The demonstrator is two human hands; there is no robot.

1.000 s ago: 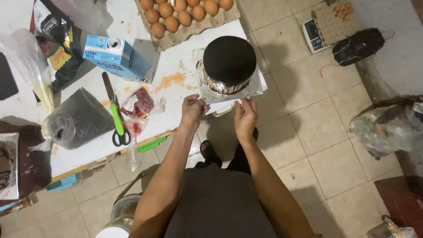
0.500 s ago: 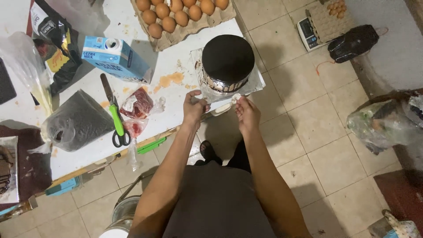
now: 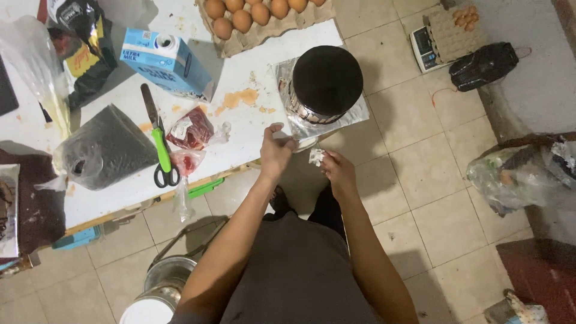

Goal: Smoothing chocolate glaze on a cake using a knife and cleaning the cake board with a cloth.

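A round dark chocolate cake (image 3: 327, 78) stands on a square silver board (image 3: 360, 114) at the near edge of the white table (image 3: 240, 138). My left hand (image 3: 275, 153) is at the board's near corner, fingers pinched at its edge. My right hand (image 3: 337, 168) hovers just off the table edge, closed around a small crumpled white piece of paper (image 3: 316, 157).
On the table lie green-handled scissors (image 3: 159, 144), a blue milk carton (image 3: 165, 63), a grey bag (image 3: 105, 150), small red packets (image 3: 191, 129), a tray of eggs (image 3: 258, 18). A scale (image 3: 425, 48) and black bag (image 3: 483, 65) sit on the tiled floor. Metal pots (image 3: 165, 282) stand below.
My right hand has pulled back from the board edge with the crumpled white piece in it. The left hand stays at the board's corner.
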